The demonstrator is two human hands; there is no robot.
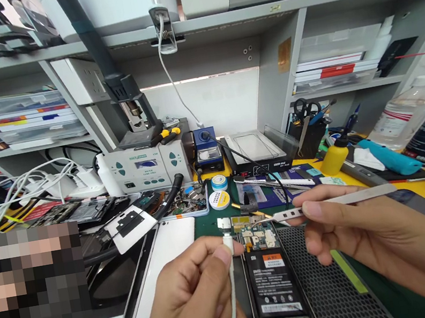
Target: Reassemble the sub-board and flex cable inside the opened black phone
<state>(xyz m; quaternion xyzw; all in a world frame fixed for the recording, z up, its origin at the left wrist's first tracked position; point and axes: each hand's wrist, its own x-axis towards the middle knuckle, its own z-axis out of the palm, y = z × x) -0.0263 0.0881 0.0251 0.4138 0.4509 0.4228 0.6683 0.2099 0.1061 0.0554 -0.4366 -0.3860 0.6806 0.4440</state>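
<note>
An opened phone (275, 278) lies on a black perforated mat (330, 280), its black battery and blue circuit board exposed. Between thumb and fingers, my left hand (196, 292) grips a white cable (232, 275) just below its plug. That plug (225, 226) points up beside the phone's top left corner; whether it touches the phone I cannot tell. My right hand (337, 219) is closed around metal tweezers (293, 214). Their thin curved tip reaches over the top of the circuit board (258, 239); contact there is too small to make out.
White phone panels (178, 273) lie left of my left hand. Behind stand a rework station (146, 165), a soldering unit (207, 149) and two small round tins (219, 199). A yellow bottle (334, 157) stands at the right. The lower left corner is pixelated.
</note>
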